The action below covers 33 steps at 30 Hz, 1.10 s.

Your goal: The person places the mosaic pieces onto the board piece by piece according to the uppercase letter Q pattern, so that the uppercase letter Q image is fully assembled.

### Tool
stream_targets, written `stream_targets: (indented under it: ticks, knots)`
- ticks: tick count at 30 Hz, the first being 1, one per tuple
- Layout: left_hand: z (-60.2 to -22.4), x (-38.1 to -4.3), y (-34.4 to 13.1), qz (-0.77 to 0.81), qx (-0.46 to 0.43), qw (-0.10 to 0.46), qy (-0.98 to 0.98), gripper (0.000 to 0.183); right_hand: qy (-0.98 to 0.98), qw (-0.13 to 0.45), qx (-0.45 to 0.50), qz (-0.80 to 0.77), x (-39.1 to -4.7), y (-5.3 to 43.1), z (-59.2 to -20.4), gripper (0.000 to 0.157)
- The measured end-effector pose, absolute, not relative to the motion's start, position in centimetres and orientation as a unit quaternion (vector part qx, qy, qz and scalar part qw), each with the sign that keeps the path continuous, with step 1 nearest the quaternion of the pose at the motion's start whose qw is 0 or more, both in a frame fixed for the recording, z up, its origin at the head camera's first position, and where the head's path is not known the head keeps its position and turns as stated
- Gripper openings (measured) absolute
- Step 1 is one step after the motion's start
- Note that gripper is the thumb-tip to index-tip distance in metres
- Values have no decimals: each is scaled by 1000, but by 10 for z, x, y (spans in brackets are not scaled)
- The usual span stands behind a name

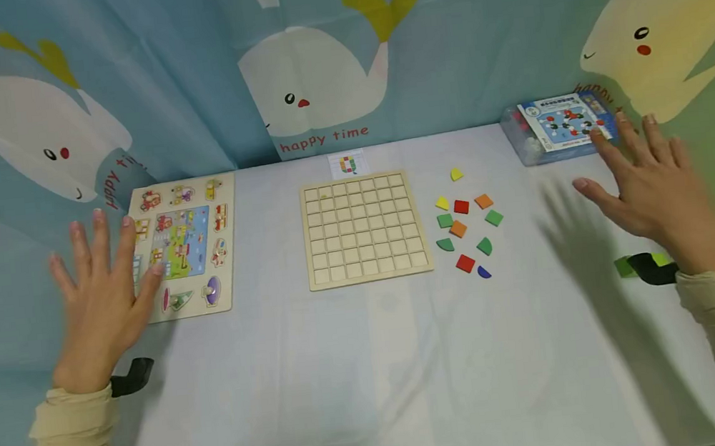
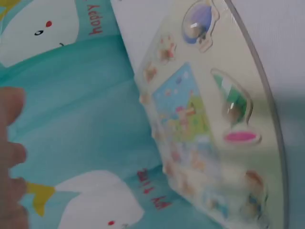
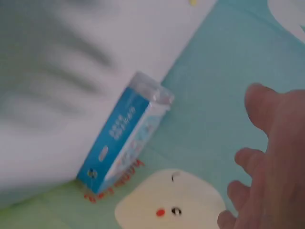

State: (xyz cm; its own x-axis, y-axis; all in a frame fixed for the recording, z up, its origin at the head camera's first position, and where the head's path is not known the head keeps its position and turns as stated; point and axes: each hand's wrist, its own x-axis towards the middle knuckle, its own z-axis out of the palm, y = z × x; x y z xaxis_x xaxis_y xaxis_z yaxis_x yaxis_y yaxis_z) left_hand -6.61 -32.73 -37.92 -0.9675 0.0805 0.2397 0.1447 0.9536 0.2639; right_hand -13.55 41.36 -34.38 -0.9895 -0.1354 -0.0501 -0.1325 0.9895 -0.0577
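Fingers point(image 1: 100, 240) spread wide left and right on my feed, gripping nothing; left hand point(image 1: 98, 302) hangs near the puzzle board point(image 1: 194, 242), worktop's point(image 1: 345, 368) far left corner; right hand point(image 1: 659, 197) hovers near the plastic box point(image 1: 558, 128), far right corner; grid board point(image 1: 367, 229) lies towards the far edge, coloured tiles point(image 1: 458, 228) beside it.

At 12 o'clock we read "happy time" on the curtain point(image 1: 476, 46) (repeated, partly folded, at 10) and a Q-like figure on the card point(image 1: 348, 165); the box's point(image 1: 560, 128) print at 2 is illegible.
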Motion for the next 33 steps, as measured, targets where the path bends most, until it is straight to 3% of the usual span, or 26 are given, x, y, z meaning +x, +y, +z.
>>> stream_targets:
  ticks: [5,7,13,20,26,33]
  knots:
    - [-408,-81,-291,-202,-129,172,-955,72,986,11,-156,-66,-160,401,-363,73]
    - [-423,-89,-266,-225,-160,165,-947,73,981,11,-178,-79,-171,393,-369,69]
    - [-452,-113,-200,-245,-198,19,-949,77,975,57,-192,-101,-209,355,-385,60]
    - [-467,-136,-167,-299,-225,-129,-919,91,966,109,-190,-139,-242,319,-410,55]
    - [-474,-150,-168,-341,-240,-149,-897,100,961,151,-144,-182,-261,304,-426,55]
    - [-476,-154,-175,-357,-259,-139,-887,98,956,138,-139,-217,-272,305,-430,46]
